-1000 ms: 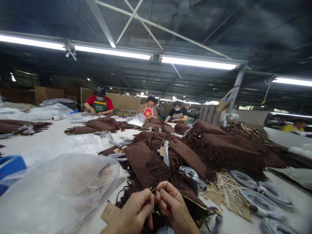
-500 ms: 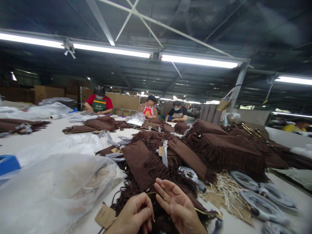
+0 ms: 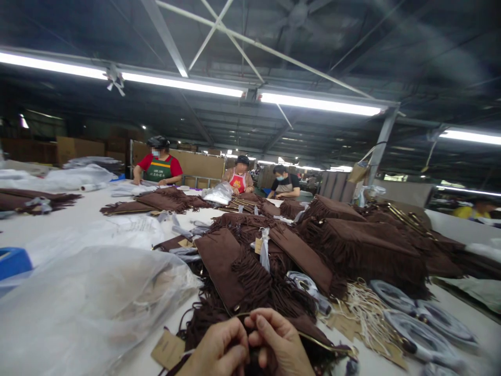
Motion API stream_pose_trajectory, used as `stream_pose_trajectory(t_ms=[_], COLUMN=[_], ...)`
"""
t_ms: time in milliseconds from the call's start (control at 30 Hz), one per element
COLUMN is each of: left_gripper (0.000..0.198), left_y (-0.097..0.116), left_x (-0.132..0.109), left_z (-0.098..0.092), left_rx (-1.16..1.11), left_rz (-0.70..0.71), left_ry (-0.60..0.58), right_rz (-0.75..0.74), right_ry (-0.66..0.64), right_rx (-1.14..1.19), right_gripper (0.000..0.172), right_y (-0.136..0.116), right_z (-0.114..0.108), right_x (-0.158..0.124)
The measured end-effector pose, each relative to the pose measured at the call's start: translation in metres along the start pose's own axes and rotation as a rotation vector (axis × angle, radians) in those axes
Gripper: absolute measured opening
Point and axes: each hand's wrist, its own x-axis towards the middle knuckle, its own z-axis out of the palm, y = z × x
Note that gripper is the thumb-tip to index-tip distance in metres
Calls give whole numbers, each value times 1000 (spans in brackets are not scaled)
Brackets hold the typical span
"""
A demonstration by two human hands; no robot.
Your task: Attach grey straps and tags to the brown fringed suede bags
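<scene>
My left hand and my right hand meet at the bottom middle, over a dark brown fringed bag with a gold zipper edge. Both hands are closed, fingertips pinched close together; what lies between them is too small or hidden to make out. A brown paper tag lies left of my left hand. Just beyond my hands, another brown fringed pouch rests on the pile, and a plastic-wrapped piece with a small tag lies on it.
Clear plastic bags spread over the left side, beside a blue box. Plastic-wrapped coiled straps and white strings with cardboard tags lie right. Stacked fringed bags rise behind. Several people work across the white table.
My right hand has gone from raised, with fingers stretched out, to closed, its fingertips against those of my left hand. The left hand stays bent in almost the same place.
</scene>
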Motion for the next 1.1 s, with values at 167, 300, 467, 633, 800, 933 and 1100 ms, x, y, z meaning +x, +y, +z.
stream_pose_trajectory(t_ms=[167, 300, 467, 633, 800, 933, 1100], left_gripper=[31, 36, 30, 20, 17, 25, 30], left_y=[10, 19, 19, 21, 16, 8, 4], left_x=[-3, -2, -1, -9, -6, -2, -1], left_z=[-4, -13, -11, -2, 1, 1, -1], left_rx=[29, -115, -109, 76, -83, -184, -208], left_rz=[57, 28, 38, 236, 167, 80, 81], left_ry=[103, 166, 133, 150, 155, 178, 219], right_rz=[11, -10, -20, -68, -59, -17, -18], right_ry=[40, 28, -17, -84, -167, -152, -89], right_rx=[29, -90, -186, -219, -290, -264, -254], right_gripper=[43, 46, 45, 44, 41, 45, 46], right_y=[-9, -12, -5, -1, 5, 7, 1], right_z=[7, 3, 4, 3, -6, -8, 0], right_x=[-8, -11, -14, -14, -11, -9, -13])
